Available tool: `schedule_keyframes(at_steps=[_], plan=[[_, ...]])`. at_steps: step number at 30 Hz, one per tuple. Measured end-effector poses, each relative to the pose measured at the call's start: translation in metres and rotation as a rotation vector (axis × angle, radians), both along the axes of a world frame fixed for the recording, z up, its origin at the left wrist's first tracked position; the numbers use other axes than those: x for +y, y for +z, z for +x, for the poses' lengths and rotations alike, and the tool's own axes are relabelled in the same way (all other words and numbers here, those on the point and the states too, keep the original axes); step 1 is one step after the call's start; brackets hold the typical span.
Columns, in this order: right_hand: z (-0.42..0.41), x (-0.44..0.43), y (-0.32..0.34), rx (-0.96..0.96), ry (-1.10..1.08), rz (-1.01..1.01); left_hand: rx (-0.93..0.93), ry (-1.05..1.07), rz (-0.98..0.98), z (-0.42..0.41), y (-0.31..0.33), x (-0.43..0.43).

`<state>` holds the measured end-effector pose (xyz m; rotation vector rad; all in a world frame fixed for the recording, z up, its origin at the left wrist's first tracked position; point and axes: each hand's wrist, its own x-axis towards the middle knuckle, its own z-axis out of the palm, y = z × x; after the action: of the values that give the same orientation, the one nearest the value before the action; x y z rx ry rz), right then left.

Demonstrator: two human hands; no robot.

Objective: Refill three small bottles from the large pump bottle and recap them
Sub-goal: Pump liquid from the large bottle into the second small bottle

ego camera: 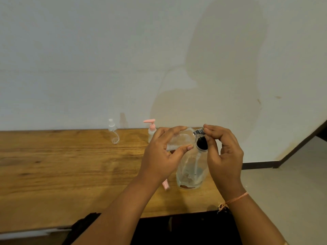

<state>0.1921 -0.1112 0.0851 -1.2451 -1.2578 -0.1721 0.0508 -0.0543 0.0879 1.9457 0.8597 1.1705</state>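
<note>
The left hand (164, 152) grips a clear small bottle (180, 138), tipped sideways over the large bottle (192, 172), which stands near the tabletop's (70, 165) right end. The right hand (224, 149) pinches the small bottle's threaded neck. At the far edge stand a spray bottle (114, 133) and a pink pump bottle (151, 130).

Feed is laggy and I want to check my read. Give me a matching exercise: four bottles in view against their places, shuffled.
1. clear spray bottle
2. pink-pump bottle
3. small clear bottle
4. large clear bottle

a. sideways, gripped by the left hand
b. upright on the table, below the held bottle
c. upright at the far edge, furthest left
d. upright at the far edge, just behind the left hand

Pairs: 1-c, 2-d, 3-a, 4-b.
</note>
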Motion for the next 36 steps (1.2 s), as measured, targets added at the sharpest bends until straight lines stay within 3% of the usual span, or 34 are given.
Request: schedule_keyframes(at_steps=[36], plan=[[-0.002,0.000,0.004,-0.040,-0.040,0.009,-0.036,0.025,0.008,0.001,0.003,-0.004]])
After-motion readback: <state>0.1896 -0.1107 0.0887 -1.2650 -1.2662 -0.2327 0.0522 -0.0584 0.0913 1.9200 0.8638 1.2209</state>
